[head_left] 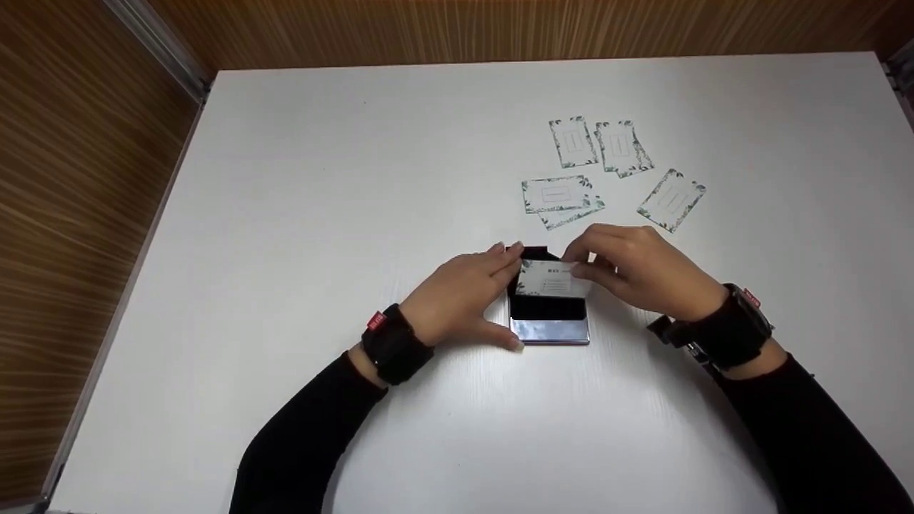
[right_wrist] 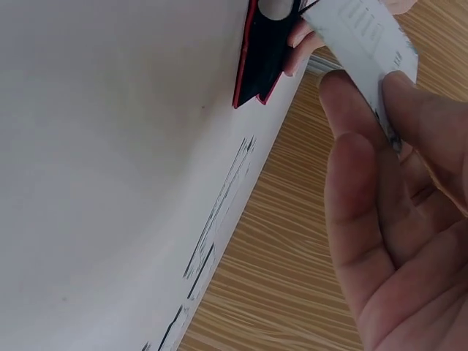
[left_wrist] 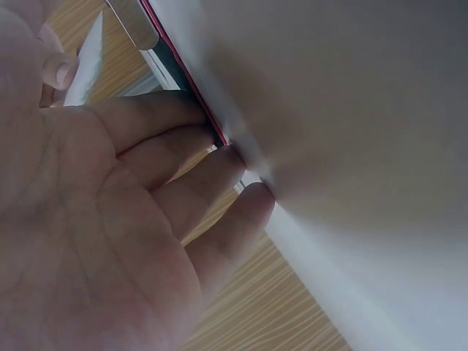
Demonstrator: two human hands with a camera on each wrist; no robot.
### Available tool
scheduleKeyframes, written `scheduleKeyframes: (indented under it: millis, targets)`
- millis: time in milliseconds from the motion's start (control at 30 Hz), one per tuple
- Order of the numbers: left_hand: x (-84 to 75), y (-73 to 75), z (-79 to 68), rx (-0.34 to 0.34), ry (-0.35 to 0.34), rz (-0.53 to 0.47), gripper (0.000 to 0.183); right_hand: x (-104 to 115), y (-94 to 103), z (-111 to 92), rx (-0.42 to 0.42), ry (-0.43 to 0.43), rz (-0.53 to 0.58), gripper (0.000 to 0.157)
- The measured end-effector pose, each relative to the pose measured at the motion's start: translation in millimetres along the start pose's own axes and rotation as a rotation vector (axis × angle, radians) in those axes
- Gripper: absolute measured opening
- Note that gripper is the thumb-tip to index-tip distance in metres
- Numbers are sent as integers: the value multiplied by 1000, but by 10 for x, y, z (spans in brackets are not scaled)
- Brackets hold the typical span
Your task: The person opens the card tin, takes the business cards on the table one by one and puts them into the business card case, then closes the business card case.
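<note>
My right hand point(head_left: 635, 268) pinches a white business card point(head_left: 546, 278) with a leafy border and printed lines between thumb and fingers. The card lies over the opened card case point(head_left: 550, 331), which has a shiny metal front and a dark inside. My left hand point(head_left: 464, 296) rests along the left side of the case, its thumb at the front corner and its fingertips by the back part. In the left wrist view those fingers point(left_wrist: 212, 190) reach straight to the case's red-edged flap. The right wrist view shows the card point(right_wrist: 362, 36) held tilted beside the dark case point(right_wrist: 263, 51).
Beyond the case, more leafy-bordered cards lie on the white table point(head_left: 285, 214): an overlapping pair point(head_left: 557, 194), another pair point(head_left: 618, 146), a single card point(head_left: 573, 143) and one at the right point(head_left: 673, 200). Wood-grain panels point(head_left: 500, 32) border the table's back and left.
</note>
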State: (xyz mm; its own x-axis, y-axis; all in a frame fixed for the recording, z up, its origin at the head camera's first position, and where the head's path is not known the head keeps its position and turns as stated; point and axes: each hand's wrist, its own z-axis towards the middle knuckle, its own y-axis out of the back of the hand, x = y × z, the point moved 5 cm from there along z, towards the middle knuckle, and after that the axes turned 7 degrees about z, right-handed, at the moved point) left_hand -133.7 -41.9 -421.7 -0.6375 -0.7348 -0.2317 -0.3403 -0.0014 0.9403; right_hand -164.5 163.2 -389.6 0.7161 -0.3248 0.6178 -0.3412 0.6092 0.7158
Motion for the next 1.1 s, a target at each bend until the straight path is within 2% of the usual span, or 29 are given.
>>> scheduleKeyframes:
  millis: [367,633,833,1100]
  targets:
    - [-2,2,-15,-9,9,-1,118,-7,-86,-4,48,-45,-9,20]
    - [4,-1,-15,-23,4,16,116,-26,-146,-8,108,-133,-55,22]
    - [-2,-1,-16,-27,1,20,115,-29,-185,-21,125,-139,-139,24]
    - [-1,8,-23,-10,8,21,113,-45,-238,-22,171,-152,-167,22]
